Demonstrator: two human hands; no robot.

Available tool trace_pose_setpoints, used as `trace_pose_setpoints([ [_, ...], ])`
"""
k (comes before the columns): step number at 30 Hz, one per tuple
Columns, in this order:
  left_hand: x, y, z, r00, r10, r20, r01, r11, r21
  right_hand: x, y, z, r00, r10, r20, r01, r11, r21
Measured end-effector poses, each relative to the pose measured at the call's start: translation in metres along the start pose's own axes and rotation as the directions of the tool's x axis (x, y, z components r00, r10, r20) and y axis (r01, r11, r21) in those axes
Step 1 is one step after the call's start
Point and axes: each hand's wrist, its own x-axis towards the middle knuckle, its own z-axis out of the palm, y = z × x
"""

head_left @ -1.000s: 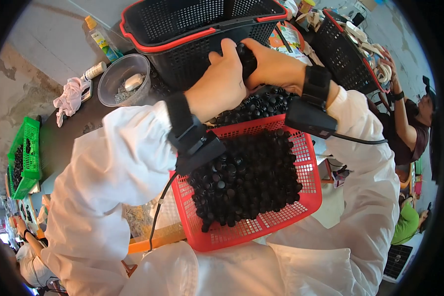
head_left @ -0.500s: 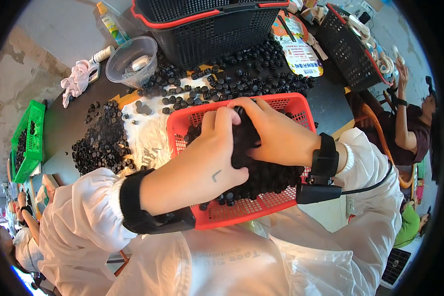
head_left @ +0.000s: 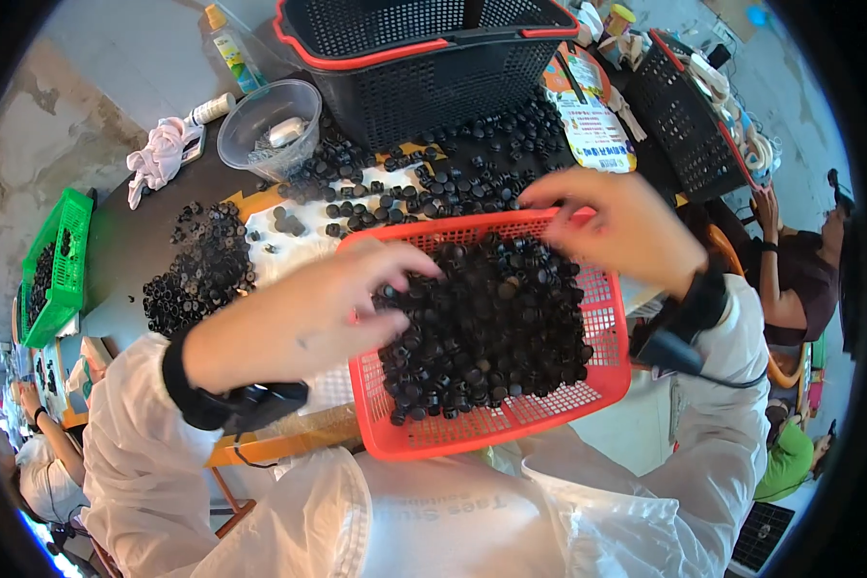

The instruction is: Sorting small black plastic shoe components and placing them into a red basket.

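A shallow red plastic basket point(head_left: 622, 371) sits close in front of me, holding a heap of small round black caps point(head_left: 491, 318). Over the basket's left side hovers my left hand point(head_left: 342, 303), its fingers and thumb apart with nothing between them. My right hand point(head_left: 626, 226) is above the far right corner, slightly blurred, its fingers spread and holding nothing that shows. Beyond the far rim, loose black caps point(head_left: 448, 193) lie scattered on the dark table and on a whitish plastic sheet point(head_left: 270, 250).
A tall black basket with a red rim point(head_left: 385, 96) stands behind. Left of it are a clear tub point(head_left: 250, 159), a bottle point(head_left: 231, 48) and a pale cloth point(head_left: 159, 154). A green crate point(head_left: 67, 260) is far left, another black basket point(head_left: 684, 125) far right. People sit at both sides.
My hands were together over the middle of the basket, gathered around a black clump; now they have parted to left and right, and the caps lie in the basket.
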Motion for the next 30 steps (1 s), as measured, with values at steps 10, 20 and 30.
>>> trace_pose_setpoints([
  [10, -0.010, -0.118, -0.047, 0.921, -0.107, -0.374, 0.252, 0.896, 0.365, 0.018, 0.163, -0.044, 0.856, 0.517, -0.018, -0.509, 0.834, -0.212],
  [20, 0.040, -0.128, -0.030, 0.898, -0.088, -0.432, 0.228, 0.931, 0.284, 0.057, 0.148, -0.020, 0.951, 0.310, 0.003, -0.306, 0.937, -0.169],
  [30, 0.077, -0.118, -0.007, 0.898, -0.001, -0.439, 0.105, 0.972, 0.211, 0.092, 0.123, -0.001, 0.993, 0.065, 0.101, -0.034, 0.958, -0.284],
])
